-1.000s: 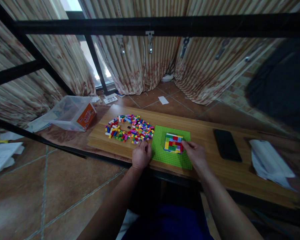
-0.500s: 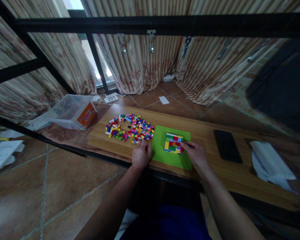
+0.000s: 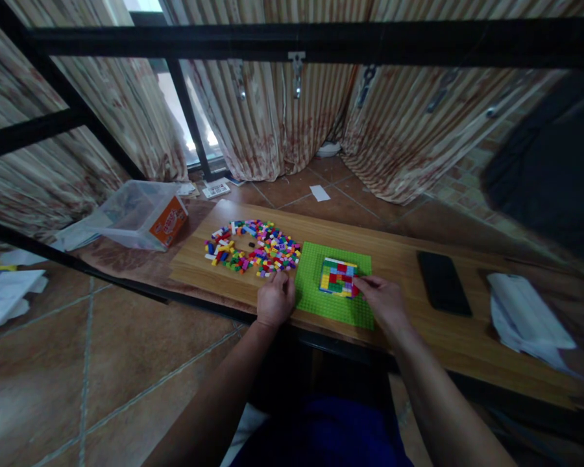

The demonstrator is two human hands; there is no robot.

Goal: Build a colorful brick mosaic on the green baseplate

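A green studded baseplate [image 3: 311, 298] lies on the wooden tabletop, bearing a squarish build of multicoloured building bricks [image 3: 338, 277]. My right hand [image 3: 384, 301] pinches at the right edge of that build, its fingertips on a building brick, red as far as I can see. At the baseplate's left edge, my left hand [image 3: 276, 299] rests with its fingers curled together, close to the near side of a loose pile of small bricks [image 3: 277, 250]. Whatever the left fingers hold, if anything, is hidden.
Behind and left of the pile stands a clear plastic bin [image 3: 141, 217] with an orange label. To the right lie a black phone [image 3: 442, 282] and a white packet [image 3: 530, 311]. A black metal bar [image 3: 292, 40] crosses above, before striped curtains [image 3: 272, 123].
The whole view has shifted very slightly. Both hands keep nearly the same places, the right one still at the build's right edge.
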